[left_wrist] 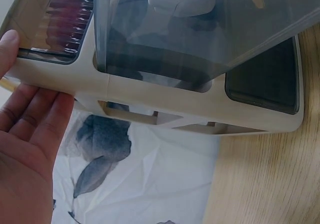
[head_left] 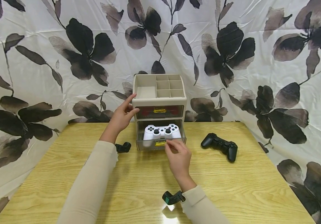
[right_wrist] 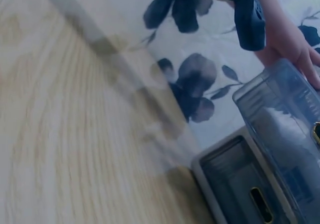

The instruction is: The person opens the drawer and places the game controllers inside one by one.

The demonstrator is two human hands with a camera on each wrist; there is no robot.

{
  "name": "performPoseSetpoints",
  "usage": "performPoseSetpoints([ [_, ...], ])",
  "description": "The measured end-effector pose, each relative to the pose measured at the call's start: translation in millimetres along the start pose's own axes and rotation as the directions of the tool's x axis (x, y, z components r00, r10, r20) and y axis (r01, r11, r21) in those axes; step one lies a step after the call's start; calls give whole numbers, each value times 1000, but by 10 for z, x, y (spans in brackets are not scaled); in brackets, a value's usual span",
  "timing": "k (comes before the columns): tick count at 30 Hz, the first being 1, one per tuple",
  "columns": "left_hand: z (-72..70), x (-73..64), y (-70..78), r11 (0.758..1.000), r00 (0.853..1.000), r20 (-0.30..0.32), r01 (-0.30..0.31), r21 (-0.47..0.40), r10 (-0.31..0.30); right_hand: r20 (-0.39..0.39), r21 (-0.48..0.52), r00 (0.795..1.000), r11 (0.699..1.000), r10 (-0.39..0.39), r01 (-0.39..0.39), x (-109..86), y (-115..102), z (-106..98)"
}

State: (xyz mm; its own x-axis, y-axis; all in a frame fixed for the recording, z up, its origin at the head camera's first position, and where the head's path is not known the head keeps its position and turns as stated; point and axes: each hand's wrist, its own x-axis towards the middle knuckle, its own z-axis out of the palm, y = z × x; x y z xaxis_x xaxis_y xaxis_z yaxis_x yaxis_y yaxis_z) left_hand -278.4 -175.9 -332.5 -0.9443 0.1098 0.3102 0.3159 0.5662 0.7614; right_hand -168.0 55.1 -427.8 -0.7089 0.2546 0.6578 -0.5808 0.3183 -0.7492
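Observation:
A cream desktop drawer organizer (head_left: 160, 101) stands at the back of the table. My left hand (head_left: 121, 117) holds its left front corner, thumb (left_wrist: 7, 51) on the front frame and fingers against the side. The clear middle drawer (head_left: 147, 145) is pulled out, with a white game controller (head_left: 162, 132) inside. My right hand (head_left: 179, 155) pinches at the right end of that drawer's yellow handle (head_left: 160, 143); its fingertips are partly hidden. In the right wrist view the left hand (right_wrist: 287, 38) rests beside the organizer, and my right hand is out of frame.
A black game controller (head_left: 219, 147) lies on the wooden table (head_left: 138, 186) right of the organizer. The top drawer (head_left: 149, 112) and the bottom drawer (right_wrist: 240, 174) are closed. Open compartments (head_left: 170, 85) form the organizer's top. A floral cloth (head_left: 160, 40) hangs behind.

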Motion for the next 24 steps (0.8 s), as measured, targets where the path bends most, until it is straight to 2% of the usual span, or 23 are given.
performPoseSetpoints([
  [5,2,7,-2,1000,1000,3,1,-1,-1,-25,61,989,987,148,-146,-34,-20,59],
  [9,4,10,-6,1000,1000,3,12,-2,-12,-47,101,965,963,256,-251,-43,-67,98],
  [13,-3,28,-24,1000,1000,9,13,2,-13,-67,144,940,935,336,-324,-54,-53,147],
  [18,-5,51,-38,1000,1000,15,8,-1,-8,-60,217,891,877,449,-428,-54,-53,200],
  [24,-17,86,-55,1000,1000,16,6,-6,-6,-48,271,844,820,534,-504,-34,-46,242],
])
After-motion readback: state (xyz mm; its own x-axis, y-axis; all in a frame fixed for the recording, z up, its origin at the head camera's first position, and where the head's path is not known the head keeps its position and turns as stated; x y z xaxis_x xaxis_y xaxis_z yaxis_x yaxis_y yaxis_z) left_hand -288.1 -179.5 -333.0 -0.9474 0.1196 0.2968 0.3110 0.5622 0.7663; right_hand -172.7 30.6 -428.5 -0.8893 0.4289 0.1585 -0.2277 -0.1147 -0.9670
